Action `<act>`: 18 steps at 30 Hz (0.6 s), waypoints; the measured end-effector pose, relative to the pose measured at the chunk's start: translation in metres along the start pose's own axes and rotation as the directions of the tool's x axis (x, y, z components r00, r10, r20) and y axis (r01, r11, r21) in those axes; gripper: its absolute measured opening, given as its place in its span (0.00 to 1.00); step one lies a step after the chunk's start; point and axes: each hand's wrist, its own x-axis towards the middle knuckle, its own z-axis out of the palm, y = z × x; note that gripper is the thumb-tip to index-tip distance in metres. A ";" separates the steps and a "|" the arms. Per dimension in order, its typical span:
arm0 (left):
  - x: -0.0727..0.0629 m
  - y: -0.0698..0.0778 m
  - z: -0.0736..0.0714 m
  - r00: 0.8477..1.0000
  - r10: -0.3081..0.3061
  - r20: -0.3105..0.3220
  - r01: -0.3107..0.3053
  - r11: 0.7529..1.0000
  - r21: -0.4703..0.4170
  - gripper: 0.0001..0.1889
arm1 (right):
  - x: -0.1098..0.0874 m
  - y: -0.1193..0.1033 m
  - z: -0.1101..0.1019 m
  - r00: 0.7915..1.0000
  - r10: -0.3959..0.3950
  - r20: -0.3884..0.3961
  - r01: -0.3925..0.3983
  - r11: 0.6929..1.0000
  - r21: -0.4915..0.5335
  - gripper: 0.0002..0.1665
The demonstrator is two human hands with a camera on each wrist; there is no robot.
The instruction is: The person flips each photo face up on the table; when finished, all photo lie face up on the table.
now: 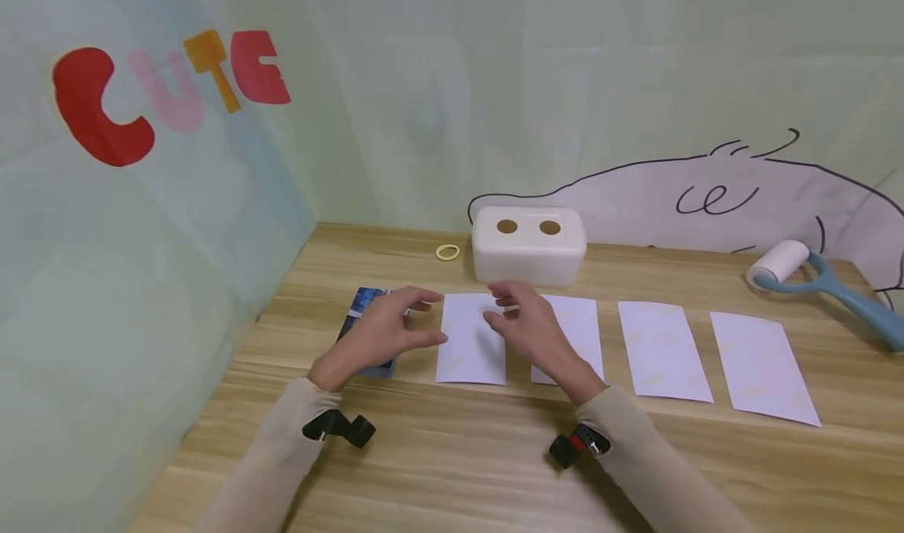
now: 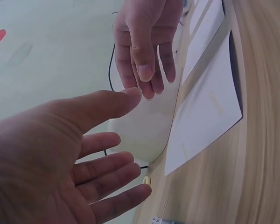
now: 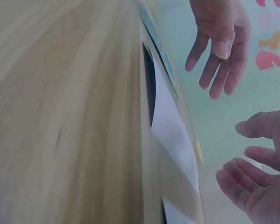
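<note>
My left hand [image 1: 381, 329] hovers over a dark blue printed card [image 1: 364, 299], its fingers spread and nothing held. To its right lies a white photo sheet [image 1: 468, 360] with faint yellow marks, slightly curled off the table in the left wrist view. Above the gap between this sheet and a second white sheet [image 1: 581, 329], my right hand [image 1: 531, 330] faces the left one with loosely bent fingers and holds nothing. The wrist views show both palms apart, turned toward each other. My left hand hides much of the blue card.
Two more white sheets, one nearer [image 1: 667, 352] and one farther right [image 1: 763, 368], continue the row. Behind stand a white box [image 1: 530, 262] with two round holes and a small yellow ring [image 1: 448, 259]. A blue-handled lint roller [image 1: 780, 264] lies at right. Decorated cloth walls bound the table.
</note>
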 end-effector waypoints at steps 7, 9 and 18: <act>0.005 0.008 0.010 0.998 0.015 0.054 -0.017 0.999 0.032 0.33 | -0.005 0.008 -0.010 1.000 0.029 0.010 -0.029 1.000 -0.008 0.27; 0.007 0.010 0.013 0.998 0.005 0.068 -0.009 0.998 0.058 0.34 | -0.006 0.010 -0.012 0.999 0.038 0.018 -0.038 0.999 -0.012 0.27; 0.009 0.014 0.024 0.992 0.003 0.130 -0.023 0.988 0.151 0.36 | -0.009 0.017 -0.014 0.994 0.095 0.057 -0.092 0.995 -0.049 0.25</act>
